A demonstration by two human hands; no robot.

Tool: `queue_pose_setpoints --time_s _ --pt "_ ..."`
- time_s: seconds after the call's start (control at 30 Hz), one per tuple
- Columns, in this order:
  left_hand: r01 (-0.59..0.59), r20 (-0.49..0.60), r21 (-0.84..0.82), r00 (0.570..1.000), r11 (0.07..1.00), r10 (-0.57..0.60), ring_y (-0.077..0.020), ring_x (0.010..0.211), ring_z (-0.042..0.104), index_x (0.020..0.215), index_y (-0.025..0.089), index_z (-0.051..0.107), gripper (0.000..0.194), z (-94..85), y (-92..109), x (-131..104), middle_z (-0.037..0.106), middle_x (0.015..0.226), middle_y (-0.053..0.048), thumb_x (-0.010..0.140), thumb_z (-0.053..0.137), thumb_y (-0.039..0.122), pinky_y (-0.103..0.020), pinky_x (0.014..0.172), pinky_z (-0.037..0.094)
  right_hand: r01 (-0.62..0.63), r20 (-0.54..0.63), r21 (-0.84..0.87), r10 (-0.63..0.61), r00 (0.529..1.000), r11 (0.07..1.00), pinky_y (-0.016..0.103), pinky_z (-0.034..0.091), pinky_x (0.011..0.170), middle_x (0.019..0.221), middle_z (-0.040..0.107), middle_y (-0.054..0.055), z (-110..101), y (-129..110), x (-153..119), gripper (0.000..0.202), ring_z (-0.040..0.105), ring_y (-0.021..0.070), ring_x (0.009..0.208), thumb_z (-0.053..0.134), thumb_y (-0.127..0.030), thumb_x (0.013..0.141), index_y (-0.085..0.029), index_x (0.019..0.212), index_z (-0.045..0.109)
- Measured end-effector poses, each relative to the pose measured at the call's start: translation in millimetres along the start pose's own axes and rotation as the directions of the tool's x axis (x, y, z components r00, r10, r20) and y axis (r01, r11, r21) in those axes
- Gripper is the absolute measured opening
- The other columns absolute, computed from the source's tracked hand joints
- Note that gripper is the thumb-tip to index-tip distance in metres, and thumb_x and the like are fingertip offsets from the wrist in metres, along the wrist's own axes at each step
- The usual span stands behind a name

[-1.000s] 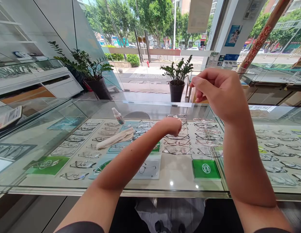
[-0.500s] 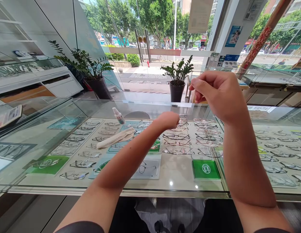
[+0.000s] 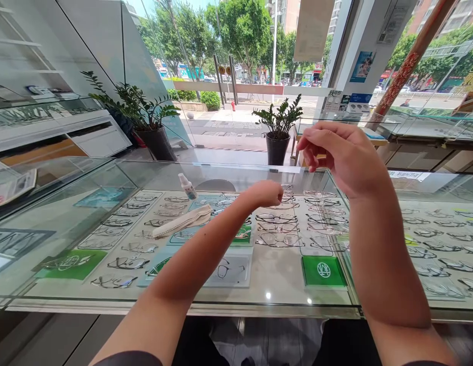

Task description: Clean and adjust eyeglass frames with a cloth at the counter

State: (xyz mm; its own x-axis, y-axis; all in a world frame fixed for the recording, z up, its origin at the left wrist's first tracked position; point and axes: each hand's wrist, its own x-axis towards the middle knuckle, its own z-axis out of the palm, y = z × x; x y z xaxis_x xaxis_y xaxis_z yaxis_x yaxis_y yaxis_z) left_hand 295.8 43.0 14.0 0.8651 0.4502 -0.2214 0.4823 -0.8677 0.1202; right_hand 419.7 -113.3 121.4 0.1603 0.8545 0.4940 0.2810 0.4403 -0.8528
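Observation:
My left hand [image 3: 264, 193] is over the middle of the glass display counter [image 3: 278, 305], bent down at the wrist; its fingers are hidden behind the back of the hand. Raised higher on the right, my right hand [image 3: 341, 152] has its thumb and fingers drawn together, and anything between them is too small to make out. Rows of eyeglasses [image 3: 277, 218] lie under the glass. A white spray bottle [image 3: 188, 186] and a beige cloth [image 3: 181, 221] are on the counter, left of my left hand.
Green cards [image 3: 323, 271] lie inside the case. A potted plant [image 3: 278, 150] stands beyond the counter, with another potted plant [image 3: 156, 143] to its left. A magazine [image 3: 15, 188] is at the far left. Glass doors and a street are beyond.
The view has tilted up slightly, so the counter sits lower. My right hand's fingers have shifted a little, with the lower ones somewhat more spread. My left hand looks nearly the same.

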Motion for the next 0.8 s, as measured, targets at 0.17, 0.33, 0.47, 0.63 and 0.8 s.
queue_pose_setpoints --time_s 0.17,0.33,0.47,0.63,0.8 --pt "-0.103 -0.212 -0.162 0.975 0.981 0.068 -0.0176 0.078 0.064 0.096 0.019 0.081 0.020 -32.8 -6.2 -28.1 0.080 0.092 -0.006 0.088 0.065 0.029 -0.032 0.070 0.045 0.016 0.041 0.111 -0.021 0.999 0.994 0.028 0.044 0.055 0.070 0.063 0.000 -1.9 -0.8 -0.2 0.028 0.052 0.0108 0.059 0.073 -0.042 0.096 -0.022 0.077 0.076" --pt "-0.299 -0.578 -0.463 0.815 0.835 -0.029 -0.0167 0.088 0.070 0.090 0.017 0.077 0.020 -59.1 -11.1 -56.1 0.080 0.093 -0.007 0.090 0.069 0.036 -0.032 0.085 0.053 -0.024 0.058 0.131 0.017 0.998 0.991 0.028 0.045 0.057 0.067 0.062 -0.001 -1.2 -1.9 -0.3 0.030 0.052 0.0116 0.059 0.071 -0.046 0.096 -0.024 0.076 0.075" --pt "-0.478 -0.698 -0.625 0.696 0.617 -0.167 -0.0160 0.094 0.073 0.089 0.018 0.074 0.020 -69.2 -5.3 -69.2 0.081 0.101 -0.008 0.088 0.075 0.038 -0.034 0.093 0.057 -0.054 0.032 0.138 0.050 0.998 0.989 0.030 0.046 0.058 0.069 0.061 0.000 -0.5 0.8 1.7 0.029 0.053 0.0136 0.061 0.073 -0.048 0.093 -0.025 0.076 0.072" --pt "-0.535 -0.679 -0.706 0.697 0.463 -0.229 -0.0173 0.106 0.074 0.088 0.019 0.073 0.017 -74.4 9.0 -79.9 0.082 0.108 -0.008 0.091 0.075 0.035 -0.034 0.099 0.058 -0.081 0.033 0.221 0.076 0.997 0.972 0.031 0.043 0.056 0.069 0.058 0.001 2.2 4.5 4.5 0.027 0.051 0.0149 0.063 0.074 -0.046 0.089 -0.024 0.074 0.070" --pt "-0.502 -0.622 -0.762 0.742 0.409 -0.248 -0.0170 0.105 0.073 0.091 0.021 0.074 0.017 -74.2 17.6 -83.4 0.082 0.113 -0.007 0.094 0.074 0.037 -0.034 0.095 0.059 -0.121 -0.064 0.335 0.150 0.987 0.935 0.031 0.053 0.067 0.089 0.061 0.001 4.2 10.9 6.1 0.026 0.057 0.0154 0.076 0.079 -0.018 0.071 -0.027 0.094 0.071"
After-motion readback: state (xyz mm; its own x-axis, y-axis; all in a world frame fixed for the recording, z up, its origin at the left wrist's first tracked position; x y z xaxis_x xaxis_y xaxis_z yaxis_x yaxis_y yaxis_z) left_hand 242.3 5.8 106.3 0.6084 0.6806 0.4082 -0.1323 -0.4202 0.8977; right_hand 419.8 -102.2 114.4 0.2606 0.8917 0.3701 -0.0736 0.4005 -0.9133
